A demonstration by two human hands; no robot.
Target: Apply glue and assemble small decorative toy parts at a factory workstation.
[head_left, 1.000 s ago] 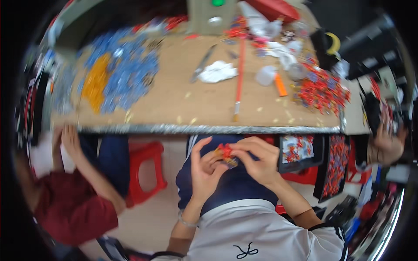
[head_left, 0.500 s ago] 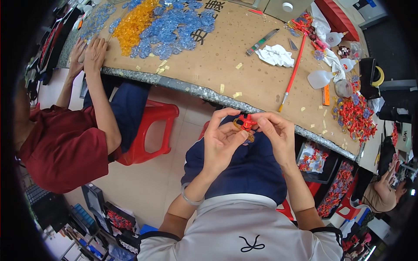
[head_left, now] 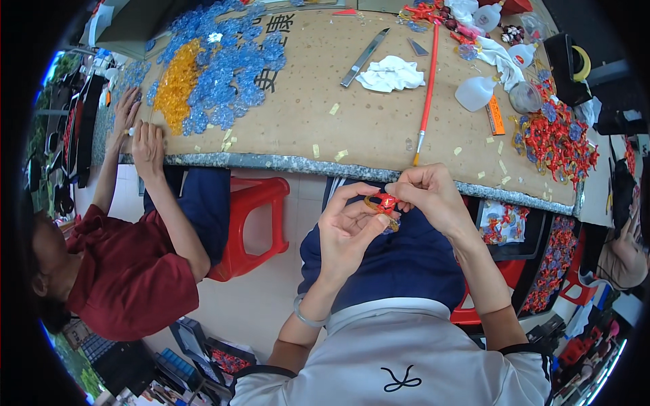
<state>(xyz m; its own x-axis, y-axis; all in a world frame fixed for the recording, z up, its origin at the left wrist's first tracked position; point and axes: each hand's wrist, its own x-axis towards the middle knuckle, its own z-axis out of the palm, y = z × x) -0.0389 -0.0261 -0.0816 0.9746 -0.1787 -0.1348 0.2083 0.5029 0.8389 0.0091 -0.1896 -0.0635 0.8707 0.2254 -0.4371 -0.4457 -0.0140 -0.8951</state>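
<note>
1. The left hand [head_left: 345, 237] is closed on a small red piece [head_left: 386, 202], gripping it between thumb and curled fingers; the piece has an amber ring and a bluish part below.
2. The right hand [head_left: 435, 198] pinches the same piece at its right side with thumb and fingertips.
3. The piece is held above the person's lap, just off the near edge of the counter [head_left: 298, 128].
4. A red-handled brush [head_left: 429, 88] lies beyond the right hand, bristles toward the near edge.
5. Left of it lie a crumpled white cloth [head_left: 391, 74] and a knife [head_left: 365, 57].
6. Right of it are a white bottle [head_left: 475, 93], an orange box [head_left: 495, 116] and a heap of red pieces [head_left: 558, 139].
7. Farther left, amber pieces [head_left: 177, 84] lie against blue pieces [head_left: 233, 84], near a co-worker in a dark red shirt [head_left: 132, 281].
</note>
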